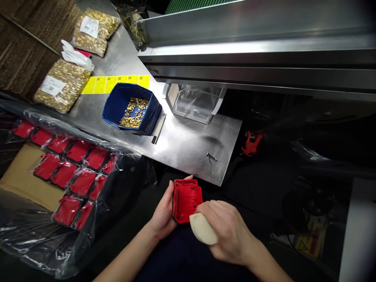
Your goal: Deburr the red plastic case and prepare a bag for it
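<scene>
In my left hand (164, 213) is a red plastic housing (185, 197), open side up, with ribs and small posts inside and a dark outer edge. The fingers support it from the left and below. My right hand (226, 227) is wrapped round a cream-coloured, rounded thing (203, 229) that looks like a tool handle. Its wide end points toward me. That fist sits against the housing's lower right corner, and whatever lies beneath the fingers is hidden.
A blue bin (127, 105) with small brass inserts stands on the metal table (182, 145), near a clear bin (194, 102) and tweezers-like metal piece (210, 157). Bags of brass parts (66, 84) lie left. Red housings (63, 172) fill a lined box. A metal beam (249, 58) crosses above.
</scene>
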`<move>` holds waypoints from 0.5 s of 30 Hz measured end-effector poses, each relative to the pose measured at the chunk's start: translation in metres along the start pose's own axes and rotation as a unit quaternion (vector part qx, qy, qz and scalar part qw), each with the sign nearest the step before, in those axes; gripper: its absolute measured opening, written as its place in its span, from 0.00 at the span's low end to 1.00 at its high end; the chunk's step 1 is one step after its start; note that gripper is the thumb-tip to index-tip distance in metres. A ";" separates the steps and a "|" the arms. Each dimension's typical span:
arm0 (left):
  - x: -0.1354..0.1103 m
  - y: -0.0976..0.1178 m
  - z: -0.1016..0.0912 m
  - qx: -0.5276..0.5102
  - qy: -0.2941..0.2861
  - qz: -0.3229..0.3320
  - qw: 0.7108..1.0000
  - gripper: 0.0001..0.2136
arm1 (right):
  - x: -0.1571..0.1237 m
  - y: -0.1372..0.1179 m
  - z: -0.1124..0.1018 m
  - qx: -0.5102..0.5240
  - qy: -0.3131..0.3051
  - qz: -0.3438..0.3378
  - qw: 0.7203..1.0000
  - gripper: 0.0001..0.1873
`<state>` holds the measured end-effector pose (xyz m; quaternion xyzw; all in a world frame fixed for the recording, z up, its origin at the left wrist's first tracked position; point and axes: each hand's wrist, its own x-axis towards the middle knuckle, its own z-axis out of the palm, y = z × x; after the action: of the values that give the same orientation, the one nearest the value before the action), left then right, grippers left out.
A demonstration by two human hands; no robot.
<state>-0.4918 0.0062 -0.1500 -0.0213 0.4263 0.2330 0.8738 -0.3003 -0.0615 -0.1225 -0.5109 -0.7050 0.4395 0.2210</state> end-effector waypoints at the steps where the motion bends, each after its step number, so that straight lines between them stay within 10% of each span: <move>1: 0.000 0.000 0.002 0.002 0.007 0.003 1.000 0.29 | 0.000 0.004 0.001 -0.005 0.007 -0.009 1.000 0.21; 10: -0.003 -0.004 0.014 0.051 0.039 0.034 0.997 0.29 | -0.011 0.027 0.009 0.137 0.053 0.006 0.989 0.17; 15: -0.006 -0.009 0.016 0.143 -0.001 0.066 0.987 0.26 | -0.018 0.044 0.011 0.374 0.174 0.066 0.909 0.04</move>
<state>-0.4793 -0.0002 -0.1372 0.1326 0.4545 0.2267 0.8512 -0.2789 -0.0782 -0.1628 -0.5048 -0.4041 0.5888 0.4850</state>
